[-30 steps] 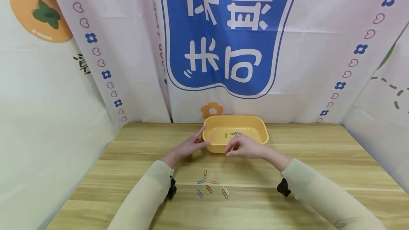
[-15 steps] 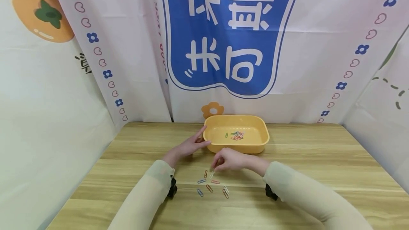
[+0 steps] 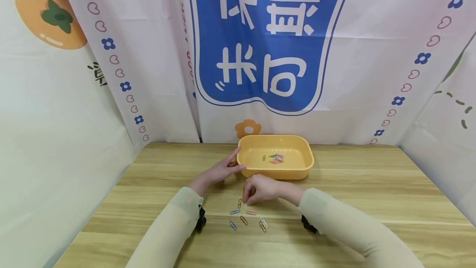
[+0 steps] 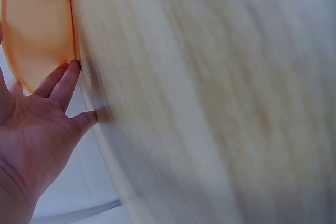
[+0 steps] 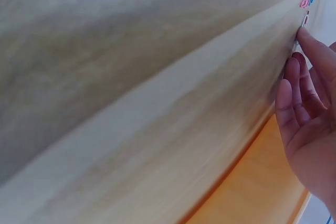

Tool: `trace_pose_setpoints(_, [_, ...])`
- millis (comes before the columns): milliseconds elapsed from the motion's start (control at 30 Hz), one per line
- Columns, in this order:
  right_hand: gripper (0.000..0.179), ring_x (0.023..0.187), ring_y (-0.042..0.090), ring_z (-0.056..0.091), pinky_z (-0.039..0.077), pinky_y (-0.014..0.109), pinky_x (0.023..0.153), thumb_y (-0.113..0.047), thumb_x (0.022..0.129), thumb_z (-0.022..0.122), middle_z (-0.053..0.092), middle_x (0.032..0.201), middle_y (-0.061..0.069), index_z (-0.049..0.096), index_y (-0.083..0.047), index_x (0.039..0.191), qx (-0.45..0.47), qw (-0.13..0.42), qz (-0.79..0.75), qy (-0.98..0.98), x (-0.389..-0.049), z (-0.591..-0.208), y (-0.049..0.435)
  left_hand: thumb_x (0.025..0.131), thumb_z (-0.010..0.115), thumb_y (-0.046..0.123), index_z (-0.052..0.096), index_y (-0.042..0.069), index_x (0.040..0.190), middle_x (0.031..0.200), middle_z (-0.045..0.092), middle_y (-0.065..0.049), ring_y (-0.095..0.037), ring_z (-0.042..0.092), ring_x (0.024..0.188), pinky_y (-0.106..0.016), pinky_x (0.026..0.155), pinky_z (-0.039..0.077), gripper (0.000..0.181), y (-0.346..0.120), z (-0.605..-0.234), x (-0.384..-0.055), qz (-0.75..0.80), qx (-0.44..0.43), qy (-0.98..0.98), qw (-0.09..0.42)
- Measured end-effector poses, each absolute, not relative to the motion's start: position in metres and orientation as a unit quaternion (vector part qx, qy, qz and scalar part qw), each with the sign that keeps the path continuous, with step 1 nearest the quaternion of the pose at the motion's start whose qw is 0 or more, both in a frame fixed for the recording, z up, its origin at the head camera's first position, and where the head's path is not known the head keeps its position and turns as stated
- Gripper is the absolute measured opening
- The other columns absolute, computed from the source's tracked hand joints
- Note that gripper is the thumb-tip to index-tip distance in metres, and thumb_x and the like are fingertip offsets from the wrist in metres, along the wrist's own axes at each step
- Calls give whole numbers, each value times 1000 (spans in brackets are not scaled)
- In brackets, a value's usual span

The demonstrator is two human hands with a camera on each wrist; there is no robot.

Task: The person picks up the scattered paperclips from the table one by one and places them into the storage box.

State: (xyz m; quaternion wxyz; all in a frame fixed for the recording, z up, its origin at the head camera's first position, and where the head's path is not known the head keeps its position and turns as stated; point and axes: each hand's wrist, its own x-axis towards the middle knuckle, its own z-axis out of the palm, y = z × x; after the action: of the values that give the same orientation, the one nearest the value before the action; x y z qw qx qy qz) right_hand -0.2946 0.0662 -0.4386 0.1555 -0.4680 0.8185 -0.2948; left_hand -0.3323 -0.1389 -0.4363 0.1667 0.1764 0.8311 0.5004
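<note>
My left hand (image 3: 219, 171) rests at the left end of a yellow plastic tub (image 3: 279, 174), its fingers spread along the rim and side wall. The left wrist view shows those fingers (image 4: 64, 85) nearly straight against the tub. In front of the tub, my right hand (image 3: 263, 188) reaches down to the table and pinches a white paper clip (image 3: 245, 205) at its fingertips. That clip (image 5: 305, 21) shows past the fingertip in the right wrist view. Around it lie a red paper clip (image 3: 239, 203), a pink one (image 3: 251, 213) and several others, blue, red and white.
A small heap of coloured paper clips (image 3: 277, 159) lies inside the tub, with a green one (image 3: 264, 158) apart from it. The wooden table (image 3: 353, 185) ends at a printed cloth backdrop (image 3: 167, 123) just behind the tub.
My right hand has moved from the tub's front rim down and left to the white paper clip on the table. My left hand has stayed at the tub.
</note>
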Motion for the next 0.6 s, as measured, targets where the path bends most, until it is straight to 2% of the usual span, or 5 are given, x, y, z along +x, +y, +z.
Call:
trace_pose_setpoints(467, [5,70,-3,57,50,17,68,-4,81,78,64,77,-10,75,-8,80,-433,178,-294,834,-294,-435,66,97,60,37,8,30,157,155,27,-18,-33,33,138,-52,111,26,80,-138,-437,-333,501,178,831,164])
trace_pose_setpoints(600, [3,70,-2,57,50,18,67,-4,82,77,65,76,-10,75,-5,81,-430,187,-310,827,-294,-436,66,97,60,37,8,29,158,155,28,-19,-33,33,138,-52,111,26,81,-139,-438,-333,498,175,833,165])
